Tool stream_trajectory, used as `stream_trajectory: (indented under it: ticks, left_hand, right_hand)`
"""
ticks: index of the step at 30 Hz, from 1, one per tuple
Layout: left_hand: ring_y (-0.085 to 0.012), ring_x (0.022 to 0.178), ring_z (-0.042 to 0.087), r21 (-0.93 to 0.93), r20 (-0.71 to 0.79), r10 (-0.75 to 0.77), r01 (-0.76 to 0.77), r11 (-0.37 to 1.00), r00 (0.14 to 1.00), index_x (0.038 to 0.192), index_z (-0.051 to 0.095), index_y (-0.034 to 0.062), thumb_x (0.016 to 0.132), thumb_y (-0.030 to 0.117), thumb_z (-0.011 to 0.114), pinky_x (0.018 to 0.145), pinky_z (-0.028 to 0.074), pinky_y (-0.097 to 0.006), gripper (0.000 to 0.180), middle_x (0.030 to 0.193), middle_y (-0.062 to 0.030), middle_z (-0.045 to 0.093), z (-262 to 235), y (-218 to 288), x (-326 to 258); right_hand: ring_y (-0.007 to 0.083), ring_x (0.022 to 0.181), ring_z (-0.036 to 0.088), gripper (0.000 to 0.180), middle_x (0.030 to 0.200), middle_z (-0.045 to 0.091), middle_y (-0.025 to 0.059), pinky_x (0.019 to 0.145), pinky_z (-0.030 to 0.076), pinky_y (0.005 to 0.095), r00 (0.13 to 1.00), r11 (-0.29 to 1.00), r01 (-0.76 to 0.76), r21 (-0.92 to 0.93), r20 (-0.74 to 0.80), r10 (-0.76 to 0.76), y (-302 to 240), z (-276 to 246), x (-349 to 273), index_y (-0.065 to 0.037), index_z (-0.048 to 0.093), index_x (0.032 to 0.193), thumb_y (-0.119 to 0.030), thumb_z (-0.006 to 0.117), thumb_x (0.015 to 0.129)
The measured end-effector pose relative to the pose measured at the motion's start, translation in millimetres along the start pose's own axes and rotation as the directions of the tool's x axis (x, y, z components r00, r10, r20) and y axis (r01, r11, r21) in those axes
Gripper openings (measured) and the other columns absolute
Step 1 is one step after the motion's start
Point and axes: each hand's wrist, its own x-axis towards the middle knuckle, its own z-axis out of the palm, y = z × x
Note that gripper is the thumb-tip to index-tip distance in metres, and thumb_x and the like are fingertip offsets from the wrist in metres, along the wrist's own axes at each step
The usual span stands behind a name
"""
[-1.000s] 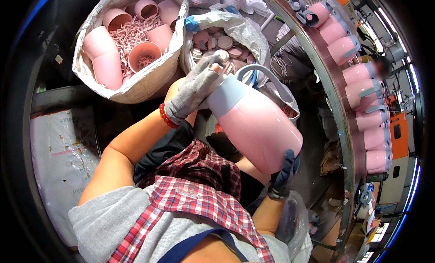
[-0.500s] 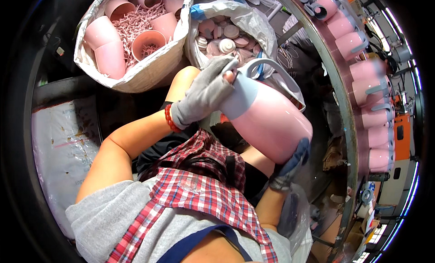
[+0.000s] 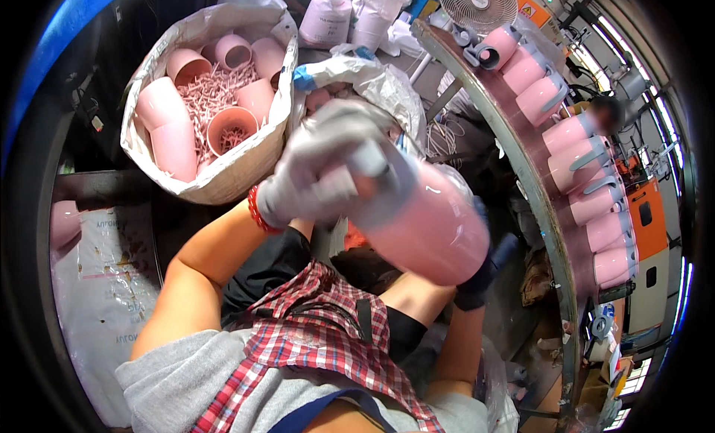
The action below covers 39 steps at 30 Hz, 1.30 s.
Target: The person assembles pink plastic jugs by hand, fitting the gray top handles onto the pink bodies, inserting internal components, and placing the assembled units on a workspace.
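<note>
A glossy pink jug (image 3: pixel 439 232) with a grey top lies tilted across my lap, its base toward the lower right. My left hand (image 3: pixel 324 168), in a grey glove, is closed round the grey top; motion blurs its fingers and the handle there. Under and beside the base, my right hand (image 3: pixel 482 275) in a dark blue glove supports the jug. Part of that hand is hidden behind the pink body.
A white sack (image 3: pixel 246 161) at the upper left holds pink cups and pink scraps. Beside it stands another bag (image 3: pixel 372 79) of small parts, partly covered. Several pink jugs (image 3: pixel 540 98) line the bench (image 3: pixel 514 157) on the right. A fan (image 3: pixel 477 4) is at the back.
The view has shifted, showing more of the back. The jug stays in both hands; my left hand is now blurred, its wrist lower left, and covers more of the grey top.
</note>
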Motion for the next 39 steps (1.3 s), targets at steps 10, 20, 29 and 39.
stream_trajectory:
  ticks: [10, 20, 29, 39]
  left_hand:
    - [-0.0091, 0.085, 0.049, -0.589, -0.182, -0.817, 0.604, 0.537, 0.547, 0.111, 0.056, 0.0032, 0.096, 0.031, 0.047, 0.076, 0.042, -0.024, 0.032, 0.095, -0.0011, 0.054, 18.0, -19.4, -30.8]
    - [-0.0345, 0.093, 0.059, 0.343, 0.193, 0.064, -0.128, 0.931, 0.979, 0.098, 0.061, -0.0017, 0.064, 0.015, 0.063, 0.084, 0.048, -0.046, 0.037, 0.102, -0.0177, 0.059, 11.5, 31.3, 18.7]
    - [-0.0342, 0.087, 0.061, 0.097, 0.570, 0.185, -0.289, 0.952, 0.801, 0.093, 0.064, 0.0028, 0.062, 0.023, 0.068, 0.078, 0.050, -0.047, 0.038, 0.097, -0.0151, 0.061, 2.4, 43.2, 34.9]
    - [-0.0345, 0.089, 0.060, 0.123, 0.486, 0.139, -0.226, 0.966, 0.863, 0.097, 0.063, 0.0046, 0.056, 0.022, 0.072, 0.083, 0.045, -0.047, 0.046, 0.096, -0.0125, 0.062, 25.0, 19.5, 49.9]
  right_hand:
    - [0.0221, 0.111, 0.051, 0.050, 0.125, 0.051, 0.0159, 0.094, 0.040, 0.0344, 0.767, 0.136, 0.253, -0.958, 0.113, -0.632, 42.0, 18.1, -17.3, 0.006, 0.040, 0.130, -0.009, 0.060, 0.086]
    - [0.0193, 0.123, 0.044, 0.042, 0.137, 0.045, 0.0100, 0.106, 0.033, 0.0328, 0.985, 0.639, -0.010, -0.769, -0.117, -0.124, 72.6, -81.1, 12.4, 0.000, 0.036, 0.138, -0.020, 0.037, 0.101]
    - [0.0095, 0.097, 0.053, 0.042, 0.114, 0.057, 0.0019, 0.084, 0.045, 0.0265, 0.906, 0.566, -0.423, -0.707, -0.321, 0.276, 61.3, -76.6, 10.0, -0.005, 0.046, 0.132, -0.029, 0.049, 0.097]
    - [0.0317, 0.081, 0.065, 0.057, 0.089, 0.062, 0.0194, 0.073, 0.050, 0.0382, 0.963, -0.313, 0.196, -0.929, 0.123, 0.238, -18.3, 92.4, 10.6, -0.005, 0.056, 0.116, -0.042, 0.072, 0.076]
